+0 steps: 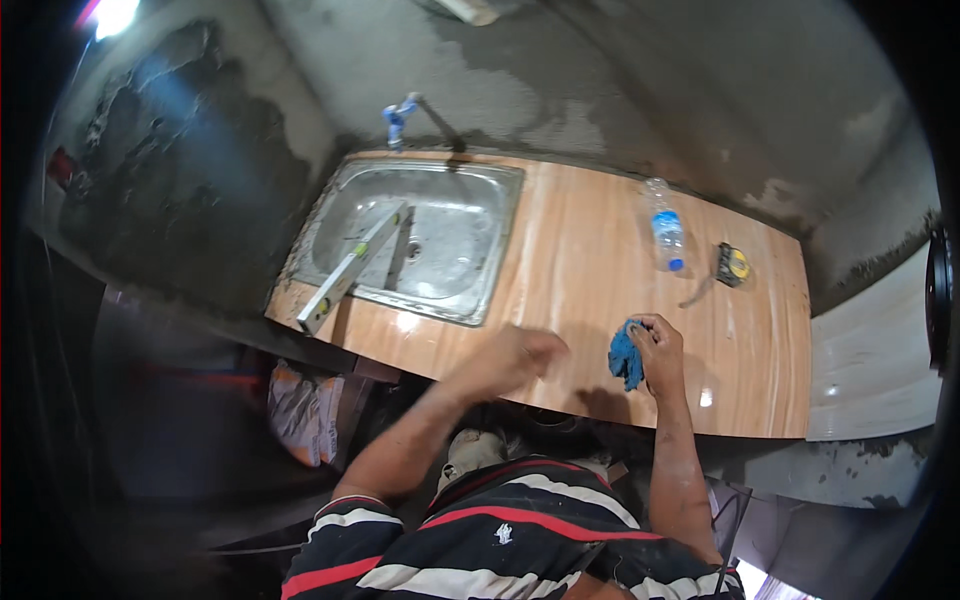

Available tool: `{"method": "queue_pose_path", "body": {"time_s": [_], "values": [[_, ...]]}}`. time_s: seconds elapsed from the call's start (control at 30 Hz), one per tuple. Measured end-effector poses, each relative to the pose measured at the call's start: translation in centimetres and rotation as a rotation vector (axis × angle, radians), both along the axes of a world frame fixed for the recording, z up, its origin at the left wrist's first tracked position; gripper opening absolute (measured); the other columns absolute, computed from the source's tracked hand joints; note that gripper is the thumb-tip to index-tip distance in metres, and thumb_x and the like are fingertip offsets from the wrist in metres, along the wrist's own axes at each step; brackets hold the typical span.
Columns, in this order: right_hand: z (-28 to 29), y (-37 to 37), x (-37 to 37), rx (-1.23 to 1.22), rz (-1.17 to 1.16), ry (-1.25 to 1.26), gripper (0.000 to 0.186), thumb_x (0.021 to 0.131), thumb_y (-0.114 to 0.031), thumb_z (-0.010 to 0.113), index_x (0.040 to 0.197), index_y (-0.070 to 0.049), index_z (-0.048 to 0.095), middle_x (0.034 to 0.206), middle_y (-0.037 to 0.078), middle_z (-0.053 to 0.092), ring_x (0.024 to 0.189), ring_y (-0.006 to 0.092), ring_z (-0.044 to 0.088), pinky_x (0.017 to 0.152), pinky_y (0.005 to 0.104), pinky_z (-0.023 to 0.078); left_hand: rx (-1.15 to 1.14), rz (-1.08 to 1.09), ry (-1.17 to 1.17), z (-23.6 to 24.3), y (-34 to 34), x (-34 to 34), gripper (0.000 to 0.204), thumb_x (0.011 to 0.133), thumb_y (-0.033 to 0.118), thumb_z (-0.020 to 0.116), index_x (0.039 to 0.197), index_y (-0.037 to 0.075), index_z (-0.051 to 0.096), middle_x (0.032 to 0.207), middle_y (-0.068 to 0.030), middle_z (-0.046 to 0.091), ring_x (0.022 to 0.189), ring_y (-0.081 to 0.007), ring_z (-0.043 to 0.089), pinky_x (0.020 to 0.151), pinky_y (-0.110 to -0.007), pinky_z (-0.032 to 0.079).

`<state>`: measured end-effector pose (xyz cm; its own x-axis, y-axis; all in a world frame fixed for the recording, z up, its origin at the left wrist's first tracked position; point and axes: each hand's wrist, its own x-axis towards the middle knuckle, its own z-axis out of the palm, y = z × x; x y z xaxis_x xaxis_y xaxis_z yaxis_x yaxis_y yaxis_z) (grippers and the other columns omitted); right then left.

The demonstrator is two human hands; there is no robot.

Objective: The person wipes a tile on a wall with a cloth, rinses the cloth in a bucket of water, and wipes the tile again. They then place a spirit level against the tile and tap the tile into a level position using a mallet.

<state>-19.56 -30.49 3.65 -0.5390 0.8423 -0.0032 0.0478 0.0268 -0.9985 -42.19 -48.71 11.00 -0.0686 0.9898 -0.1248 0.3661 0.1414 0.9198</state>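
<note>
Here, your left hand (515, 360) is blurred near the counter's front edge, so I cannot tell whether it is clenched or loose. Your right hand (662, 358) pinches a crumpled blue cloth (625, 360) over the wood-patterned countertop (570, 260), fingers hiding part of it; contact with the surface is unclear. Farther off, a spirit level (352, 268) slants over the steel sink (490, 270), covering a strip of basin. Right of that sit a tape measure (734, 265) and a clear bottle (664, 225). Behind the sink stands a blue tap (396, 122); a pale object (472, 10) is cut off above.
</note>
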Motion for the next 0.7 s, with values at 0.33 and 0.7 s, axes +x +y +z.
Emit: {"method": "queue_pose_path", "body": {"time_s": [0.33,0.7], "values": [[-1.9,-4.0,-17.9,0.129,0.049,-0.33,0.028,0.09,-0.021,0.071,0.103,0.004,0.073,0.089,0.012,0.074,0.079,0.0166,0.068,0.072,0.0315,0.053,-0.435,0.616,1.045,-2.6,-10.6,-33.7,0.045,0.079,0.026,0.076,0.116,0.0,0.072,0.113,-0.0246,0.073,0.109,-0.0403,0.07,0.092,-0.049,0.055],[-2.1,-1.2,-15.5,0.524,-0.301,-0.294,0.042,0.097,-0.025,0.071,0.129,0.001,0.066,0.118,0.018,0.074,0.11,0.0241,0.071,0.097,0.0341,0.053,-0.493,0.525,0.61,-6.1,-15.4,-37.4,0.039,0.074,0.026,0.079,0.099,-0.005,0.074,0.09,-0.0241,0.074,0.084,-0.0326,0.073,0.077,-0.042,0.054]]}}
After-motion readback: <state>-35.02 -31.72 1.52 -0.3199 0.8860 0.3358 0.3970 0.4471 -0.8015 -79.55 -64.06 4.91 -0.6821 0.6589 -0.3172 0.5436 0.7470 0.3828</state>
